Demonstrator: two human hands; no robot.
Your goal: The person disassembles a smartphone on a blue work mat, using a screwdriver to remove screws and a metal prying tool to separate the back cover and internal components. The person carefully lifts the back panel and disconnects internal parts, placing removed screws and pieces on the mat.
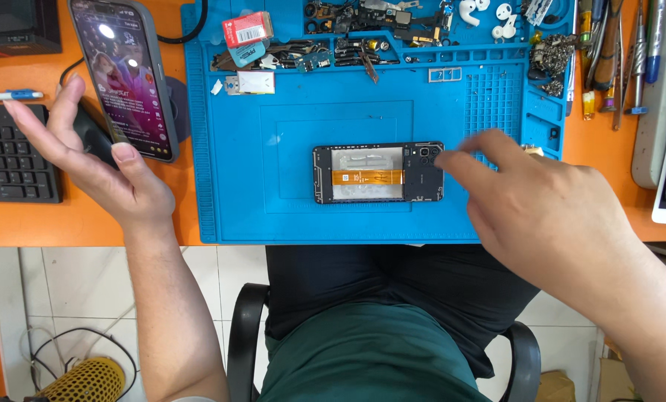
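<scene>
Orange desktop [65, 223] carried a blue silicone repair mat [288, 216], and on its middle lay an opened black smartphone with an orange flex cable [378, 173]. The right hand [541, 216] reached over the phone's camera end, fingertips touching it, gripping nothing. The left hand [95, 160] hovered open-palmed beside a propped, lit phone in a grey case [125, 74], near a black keyboard [9, 152].

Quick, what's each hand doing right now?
Left hand: open, palm up, thumb resting against the lit phone on its stand; not gripping it.
Right hand: holds nothing, fingertips reaching the opened phone on the blue mat.
</scene>
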